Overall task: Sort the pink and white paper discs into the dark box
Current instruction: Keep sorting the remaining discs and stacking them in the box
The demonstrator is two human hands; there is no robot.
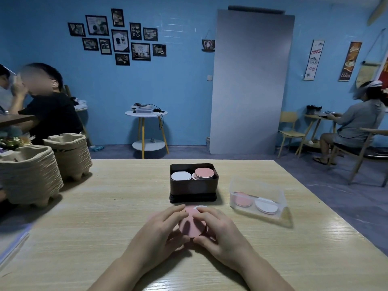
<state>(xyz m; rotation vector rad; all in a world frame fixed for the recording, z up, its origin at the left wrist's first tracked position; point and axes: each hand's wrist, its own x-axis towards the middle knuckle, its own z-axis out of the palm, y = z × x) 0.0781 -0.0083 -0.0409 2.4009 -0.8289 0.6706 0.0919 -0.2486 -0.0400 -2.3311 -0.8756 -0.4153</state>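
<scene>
A pile of pink paper discs lies on the wooden table just in front of the dark box, with a white disc peeking out at its far edge. My left hand and my right hand cup the pile from both sides, fingers on the discs. Inside the dark box, a white stack sits on the left and a pink stack on the right.
A clear plastic box to the right holds a pink and a white stack. Stacked pulp egg trays stand at the table's left. People sit at tables on both sides of the room.
</scene>
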